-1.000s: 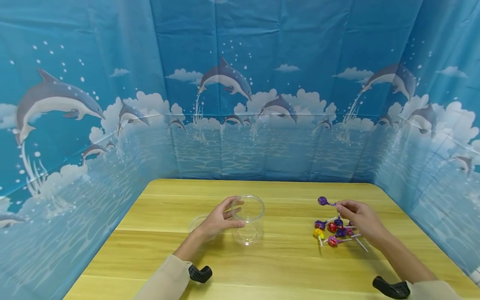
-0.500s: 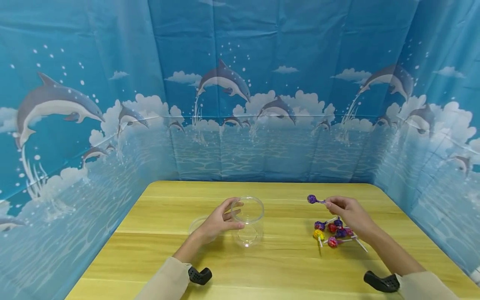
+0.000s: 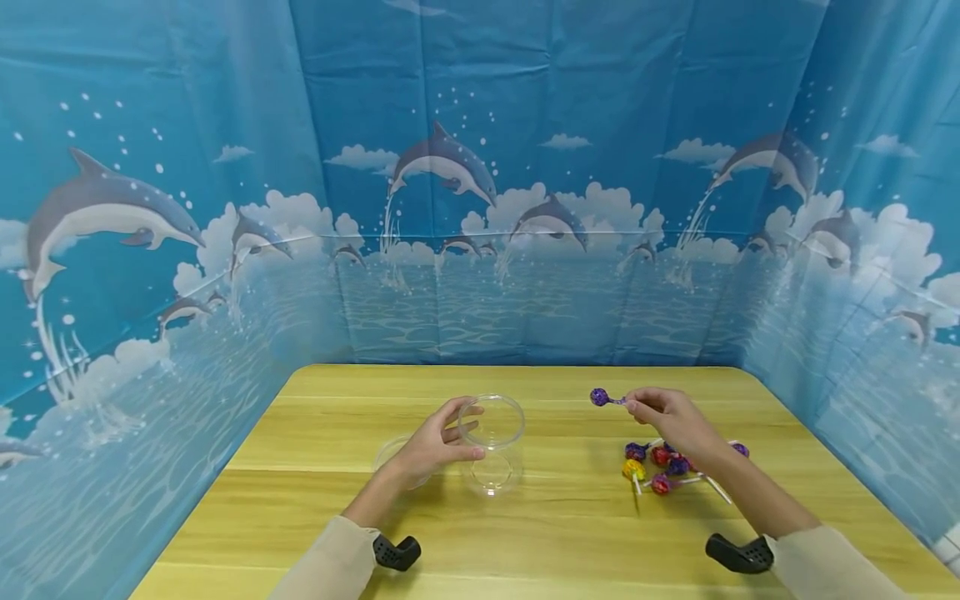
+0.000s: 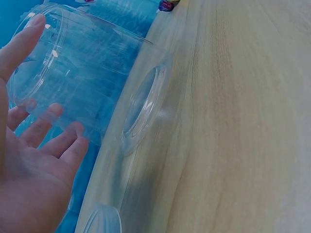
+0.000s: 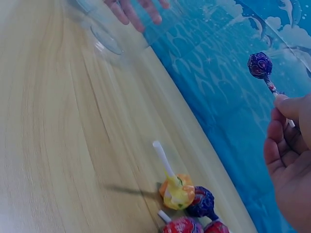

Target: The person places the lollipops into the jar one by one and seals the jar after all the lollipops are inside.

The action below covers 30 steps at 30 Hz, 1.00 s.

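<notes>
My left hand [image 3: 437, 447] holds a clear plastic jar [image 3: 492, 471] upright on the table, thumb on the near side near the rim and fingers round the back. In the left wrist view the jar [image 4: 97, 73] looks see-through, with nothing inside. My right hand [image 3: 677, 423] pinches a purple-wrapped lollipop [image 3: 599, 397] by its stick, the candy end pointing left. It is raised above the table, between the jar and a pile of lollipops. In the right wrist view thumb and finger meet on the stick below the purple lollipop [image 5: 260, 65].
Several lollipops lie piled at the right, among them a yellow one [image 3: 633, 470] and a pink-red one [image 3: 661, 484]; my right forearm covers part of the pile. A clear round lid [image 4: 104, 221] lies left of the jar. A dolphin-print curtain [image 3: 480, 300] borders the wooden table [image 3: 555, 542].
My right hand has moved left from over the pile, carrying the purple lollipop toward the jar. The left hand and jar have stayed in place.
</notes>
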Each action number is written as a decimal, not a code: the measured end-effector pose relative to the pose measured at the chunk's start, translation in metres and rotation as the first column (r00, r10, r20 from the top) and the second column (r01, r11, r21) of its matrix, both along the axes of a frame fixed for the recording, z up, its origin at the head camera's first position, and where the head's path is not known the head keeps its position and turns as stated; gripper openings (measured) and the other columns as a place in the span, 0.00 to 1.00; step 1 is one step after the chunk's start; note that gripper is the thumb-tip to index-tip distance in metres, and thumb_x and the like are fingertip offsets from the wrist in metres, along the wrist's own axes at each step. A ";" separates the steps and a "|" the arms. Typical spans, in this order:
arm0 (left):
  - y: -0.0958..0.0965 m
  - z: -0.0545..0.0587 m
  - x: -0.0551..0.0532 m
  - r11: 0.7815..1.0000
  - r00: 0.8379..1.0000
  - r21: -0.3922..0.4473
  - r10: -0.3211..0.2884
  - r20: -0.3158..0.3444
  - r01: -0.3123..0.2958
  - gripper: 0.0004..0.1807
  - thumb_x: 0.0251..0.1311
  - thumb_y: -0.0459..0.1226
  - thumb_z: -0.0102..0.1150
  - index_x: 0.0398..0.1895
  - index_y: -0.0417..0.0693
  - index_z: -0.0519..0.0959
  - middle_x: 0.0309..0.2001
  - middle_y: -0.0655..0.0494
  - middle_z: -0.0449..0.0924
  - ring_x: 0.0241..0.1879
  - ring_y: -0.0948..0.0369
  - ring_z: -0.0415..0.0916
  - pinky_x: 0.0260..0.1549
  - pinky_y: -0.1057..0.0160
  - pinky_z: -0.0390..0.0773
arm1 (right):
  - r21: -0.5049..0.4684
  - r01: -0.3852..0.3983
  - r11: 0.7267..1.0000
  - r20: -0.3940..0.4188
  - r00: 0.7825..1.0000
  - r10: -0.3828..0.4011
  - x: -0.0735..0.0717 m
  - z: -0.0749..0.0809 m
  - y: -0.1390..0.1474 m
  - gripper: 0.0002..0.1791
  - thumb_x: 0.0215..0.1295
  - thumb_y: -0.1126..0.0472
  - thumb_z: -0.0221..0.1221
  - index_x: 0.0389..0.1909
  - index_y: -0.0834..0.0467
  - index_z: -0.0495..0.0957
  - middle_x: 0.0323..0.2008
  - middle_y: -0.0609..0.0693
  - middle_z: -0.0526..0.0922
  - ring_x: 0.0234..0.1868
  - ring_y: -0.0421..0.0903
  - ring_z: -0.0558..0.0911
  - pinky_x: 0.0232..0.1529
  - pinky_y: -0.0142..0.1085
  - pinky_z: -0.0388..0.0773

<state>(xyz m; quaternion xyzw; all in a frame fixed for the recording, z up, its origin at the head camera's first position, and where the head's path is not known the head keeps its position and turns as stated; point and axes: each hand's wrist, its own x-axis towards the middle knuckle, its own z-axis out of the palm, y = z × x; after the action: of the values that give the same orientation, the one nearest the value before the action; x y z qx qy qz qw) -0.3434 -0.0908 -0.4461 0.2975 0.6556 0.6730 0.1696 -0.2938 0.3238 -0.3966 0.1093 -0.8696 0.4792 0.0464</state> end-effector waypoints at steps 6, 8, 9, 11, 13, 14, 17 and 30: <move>0.000 0.001 0.000 1.000 1.000 -0.004 -0.002 -0.006 0.002 0.48 0.63 0.38 0.74 0.81 0.49 0.57 0.76 0.44 0.60 0.77 0.39 0.51 0.63 0.53 0.74 | -0.032 -0.050 0.998 -0.009 0.999 0.049 -0.007 -0.004 -0.014 0.17 0.83 0.55 0.53 0.55 0.65 0.78 0.46 0.56 0.80 0.48 0.55 0.78 0.49 0.41 0.80; 0.000 0.001 0.000 1.000 1.000 -0.002 -0.004 -0.005 0.004 0.48 0.63 0.37 0.74 0.81 0.49 0.57 0.76 0.43 0.59 0.77 0.39 0.50 0.63 0.53 0.74 | -0.037 -0.055 0.998 -0.006 0.998 0.055 -0.009 -0.004 -0.020 0.16 0.82 0.56 0.53 0.55 0.65 0.79 0.44 0.56 0.79 0.48 0.56 0.77 0.47 0.40 0.80; 0.000 0.001 0.000 1.000 1.000 -0.001 -0.006 -0.006 0.006 0.47 0.63 0.37 0.74 0.81 0.50 0.57 0.76 0.43 0.59 0.77 0.39 0.50 0.63 0.53 0.74 | -0.042 -0.059 0.997 -0.005 0.998 0.059 -0.009 -0.004 -0.024 0.16 0.82 0.56 0.53 0.54 0.65 0.79 0.44 0.56 0.79 0.48 0.56 0.77 0.47 0.41 0.79; 0.000 0.001 0.000 1.000 1.000 -0.001 -0.009 -0.005 0.009 0.47 0.63 0.37 0.74 0.81 0.51 0.57 0.76 0.44 0.59 0.77 0.39 0.50 0.63 0.53 0.74 | -0.054 -0.065 0.996 0.000 0.998 0.065 -0.010 -0.004 -0.030 0.15 0.82 0.57 0.54 0.54 0.65 0.79 0.44 0.56 0.79 0.48 0.55 0.77 0.49 0.44 0.79; 0.000 0.001 0.001 1.000 1.000 -0.001 -0.011 -0.004 0.011 0.47 0.62 0.37 0.74 0.81 0.52 0.58 0.76 0.44 0.59 0.78 0.40 0.50 0.63 0.53 0.74 | -0.070 -0.076 0.995 0.004 0.997 0.076 -0.011 -0.003 -0.037 0.14 0.82 0.58 0.54 0.54 0.65 0.79 0.44 0.56 0.79 0.49 0.55 0.77 0.51 0.48 0.79; 0.000 0.001 0.000 1.000 1.000 0.000 -0.012 -0.005 0.012 0.47 0.63 0.37 0.74 0.81 0.52 0.57 0.76 0.44 0.59 0.78 0.39 0.50 0.63 0.53 0.74 | -0.075 -0.083 0.994 0.004 0.996 0.084 -0.012 -0.002 -0.040 0.14 0.82 0.58 0.54 0.54 0.65 0.79 0.44 0.56 0.79 0.49 0.54 0.77 0.52 0.49 0.78; 0.000 -0.001 -0.001 1.000 1.000 0.000 -0.010 -0.005 0.010 0.47 0.63 0.37 0.74 0.81 0.51 0.57 0.76 0.44 0.59 0.77 0.38 0.50 0.63 0.53 0.75 | -0.076 -0.109 0.991 -0.003 0.994 0.109 -0.015 0.001 -0.051 0.14 0.82 0.58 0.54 0.53 0.65 0.79 0.42 0.56 0.79 0.46 0.55 0.76 0.49 0.47 0.78; 0.001 -0.002 -0.002 1.000 1.000 -0.001 -0.012 -0.015 0.012 0.48 0.63 0.35 0.74 0.81 0.49 0.56 0.76 0.43 0.59 0.77 0.38 0.49 0.61 0.52 0.76 | -0.053 -0.197 0.979 -0.026 0.980 0.196 -0.025 0.011 -0.098 0.10 0.81 0.62 0.54 0.49 0.64 0.81 0.35 0.54 0.76 0.36 0.52 0.73 0.36 0.40 0.74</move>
<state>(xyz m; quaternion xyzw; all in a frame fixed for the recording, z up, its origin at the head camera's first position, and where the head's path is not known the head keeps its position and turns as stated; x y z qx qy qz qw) -0.3458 -0.0899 -0.4480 0.3061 0.6555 0.6694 0.1688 -0.3184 0.2257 -0.3860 0.1980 -0.8404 0.5044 0.0107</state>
